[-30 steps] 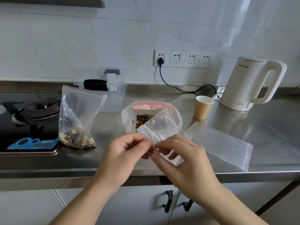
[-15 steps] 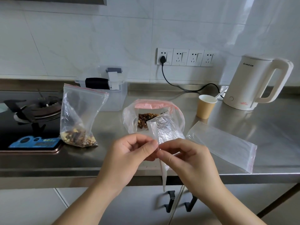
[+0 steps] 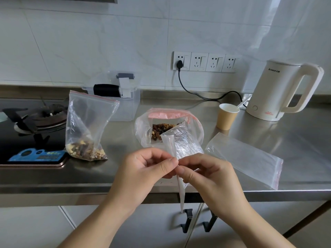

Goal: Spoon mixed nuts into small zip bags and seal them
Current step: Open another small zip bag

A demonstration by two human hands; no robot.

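My left hand (image 3: 143, 169) and my right hand (image 3: 207, 173) pinch an empty small zip bag (image 3: 180, 142) between thumbs and fingers, above the counter's front edge. Part of the bag stands up above the fingers and a narrow strip hangs down below them. Behind it stands the big open bag of mixed nuts (image 3: 167, 128) with a pink zip rim. A zip bag with nuts at its bottom (image 3: 87, 126) stands to the left. A paper cup (image 3: 226, 116) with a white spoon (image 3: 243, 102) in it sits at the right.
A stack of empty zip bags (image 3: 245, 156) lies flat on the steel counter (image 3: 295, 140) at the right. A white kettle (image 3: 281, 90) stands at the back right, a clear plastic box (image 3: 116, 97) at the back, a gas hob (image 3: 28, 126) at the left.
The small bag has turned from lying flat between my hands to standing on edge, with one end now hanging below my fingers. Both hands stayed close together and keep pinching it.
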